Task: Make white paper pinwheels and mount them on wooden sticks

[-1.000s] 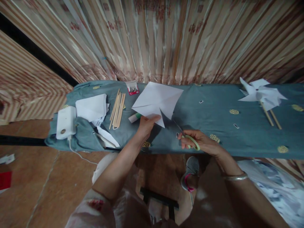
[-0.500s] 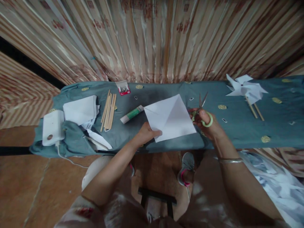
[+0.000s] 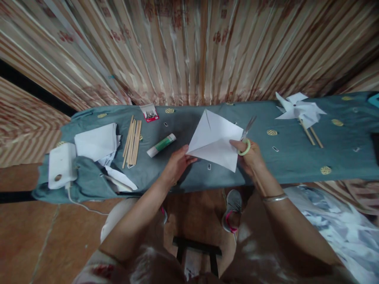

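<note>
A white square sheet of paper is held over the table, creased along its diagonal, with a slit running in from its top corner. My left hand pinches the sheet's left corner between thumb and fingers. In my right hand are scissors with pale green handles, their blades pointing up and away past the sheet's right edge. The thumb of that hand also presses on the paper's right side. A green and white glue stick lies left of the sheet.
Left on the cloth-covered table are wooden sticks, a red box of small metal pieces, stacked white paper and a white corded device. Paper pinwheels on sticks lie right. A curtain hangs behind.
The paper has turned clockwise, bringing its slit corner from the left to the top. My left hand has moved to its left corner; my right thumb now rests on the sheet.
</note>
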Demonstrator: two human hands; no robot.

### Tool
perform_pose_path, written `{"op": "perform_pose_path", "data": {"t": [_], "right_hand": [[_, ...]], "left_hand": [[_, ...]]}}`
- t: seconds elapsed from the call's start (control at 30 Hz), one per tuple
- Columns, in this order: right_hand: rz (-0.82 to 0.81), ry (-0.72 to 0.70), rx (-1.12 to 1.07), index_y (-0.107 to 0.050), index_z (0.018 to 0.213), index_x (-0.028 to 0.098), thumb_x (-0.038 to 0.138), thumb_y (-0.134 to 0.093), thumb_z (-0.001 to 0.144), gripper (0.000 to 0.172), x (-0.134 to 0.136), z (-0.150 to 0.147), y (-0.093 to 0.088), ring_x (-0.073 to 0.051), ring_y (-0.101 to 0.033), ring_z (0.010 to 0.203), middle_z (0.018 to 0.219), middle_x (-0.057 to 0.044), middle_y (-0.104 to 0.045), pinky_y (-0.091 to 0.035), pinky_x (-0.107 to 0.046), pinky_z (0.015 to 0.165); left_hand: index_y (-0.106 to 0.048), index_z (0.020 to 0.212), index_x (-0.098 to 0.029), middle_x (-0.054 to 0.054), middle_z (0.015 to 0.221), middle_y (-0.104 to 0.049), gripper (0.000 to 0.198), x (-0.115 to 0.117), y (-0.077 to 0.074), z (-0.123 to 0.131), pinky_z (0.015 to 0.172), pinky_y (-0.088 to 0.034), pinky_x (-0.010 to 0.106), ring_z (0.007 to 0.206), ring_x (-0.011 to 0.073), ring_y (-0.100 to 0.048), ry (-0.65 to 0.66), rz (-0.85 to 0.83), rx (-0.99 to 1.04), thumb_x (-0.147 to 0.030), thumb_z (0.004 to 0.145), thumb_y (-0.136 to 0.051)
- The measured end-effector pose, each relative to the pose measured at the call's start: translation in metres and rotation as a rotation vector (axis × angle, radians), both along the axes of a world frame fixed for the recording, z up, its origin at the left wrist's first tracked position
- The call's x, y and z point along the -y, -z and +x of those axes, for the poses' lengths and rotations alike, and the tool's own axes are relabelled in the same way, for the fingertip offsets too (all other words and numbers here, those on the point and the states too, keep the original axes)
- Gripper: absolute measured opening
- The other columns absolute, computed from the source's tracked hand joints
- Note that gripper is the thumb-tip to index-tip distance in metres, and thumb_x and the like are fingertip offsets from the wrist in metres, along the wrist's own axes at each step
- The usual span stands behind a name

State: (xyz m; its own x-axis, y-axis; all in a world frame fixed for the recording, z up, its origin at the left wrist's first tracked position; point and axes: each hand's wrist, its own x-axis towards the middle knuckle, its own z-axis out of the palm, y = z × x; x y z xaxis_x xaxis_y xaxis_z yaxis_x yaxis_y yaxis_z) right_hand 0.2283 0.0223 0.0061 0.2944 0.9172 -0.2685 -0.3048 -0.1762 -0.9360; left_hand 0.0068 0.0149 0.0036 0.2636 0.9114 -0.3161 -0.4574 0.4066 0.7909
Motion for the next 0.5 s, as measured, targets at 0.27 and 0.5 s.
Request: {"op": "perform_pose_path", "data": {"t": [0.27, 0.5], "right_hand": [[0.083, -0.008, -0.054, -0.066, 0.081, 0.021, 0.031, -0.082, 0.055, 0.032, -0.001, -0.021, 0.012, -0.019, -0.066, 0.072, 0.08, -0.001, -0.074, -0.055, -0.033, 0.07], [0.08, -0.071, -0.043, -0.067, 0.081, 0.02, 0.034, -0.086, 0.053, 0.037, 0.001, -0.031, 0.018, -0.014, -0.062, 0.066, 0.077, 0.001, -0.071, -0.052, -0.028, 0.067]], "left_hand": [[-0.066, 0.097, -0.021, 0.007, 0.103, -0.071, 0.041, 0.013, 0.008, 0.027, 0.087, -0.052, 0.036, 0.096, 0.0231, -0.067, 0.077, -0.2, 0.19, -0.048, 0.068, -0.078], [-0.059, 0.104, -0.019, 0.007, 0.103, -0.07, 0.028, 0.0, 0.007, 0.032, 0.084, -0.058, 0.037, 0.097, 0.0224, -0.068, -0.179, -0.356, 0.145, -0.035, 0.082, -0.069]]}}
